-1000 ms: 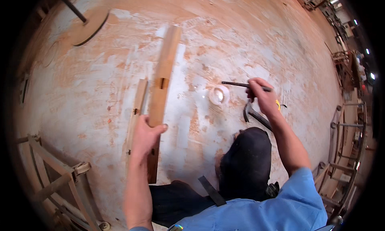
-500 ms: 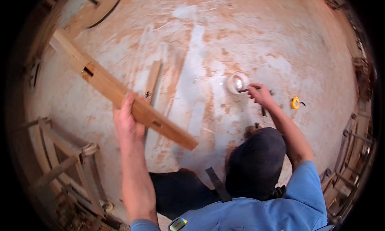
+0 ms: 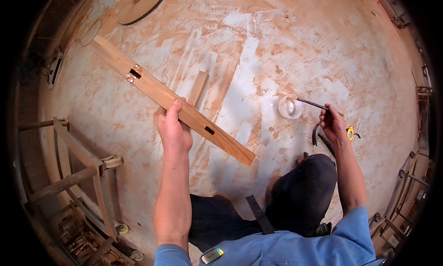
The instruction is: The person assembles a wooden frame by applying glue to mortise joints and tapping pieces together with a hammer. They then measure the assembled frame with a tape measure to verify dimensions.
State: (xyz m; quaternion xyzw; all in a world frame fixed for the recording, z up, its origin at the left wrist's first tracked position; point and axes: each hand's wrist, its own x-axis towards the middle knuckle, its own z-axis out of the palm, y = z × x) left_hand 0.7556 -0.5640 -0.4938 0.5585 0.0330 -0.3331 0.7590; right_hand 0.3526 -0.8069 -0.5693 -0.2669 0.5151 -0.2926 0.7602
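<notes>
My left hand (image 3: pixel 174 127) is closed round a long wooden piece (image 3: pixel 177 102) and holds it slantwise above the floor. Two rectangular slots are cut through the wood; shiny wet stuff, like glue, surrounds the upper slot (image 3: pixel 134 74). In my right hand (image 3: pixel 333 124) is a thin dark stick (image 3: pixel 318 104), its tip pointing left at the rim of a small white bowl (image 3: pixel 290 107). Some shiny liquid shows inside the bowl. Whether the tip touches the rim, I cannot tell. Behind my left hand, a shorter wooden strip (image 3: pixel 199 87) lies on the floor.
A yellow tape measure (image 3: pixel 350 133) lies beyond my right wrist, with dark curved pieces (image 3: pixel 326 143) nearer my knee. Wheeled wooden frames (image 3: pixel 76 173) stand at the left. A round board with a post (image 3: pixel 140 6) is at the far left.
My right hand has drawn back toward me, and the stick's tip has come up out of the bowl to its rim. My left hand still holds the wooden piece. The whole view has shifted.
</notes>
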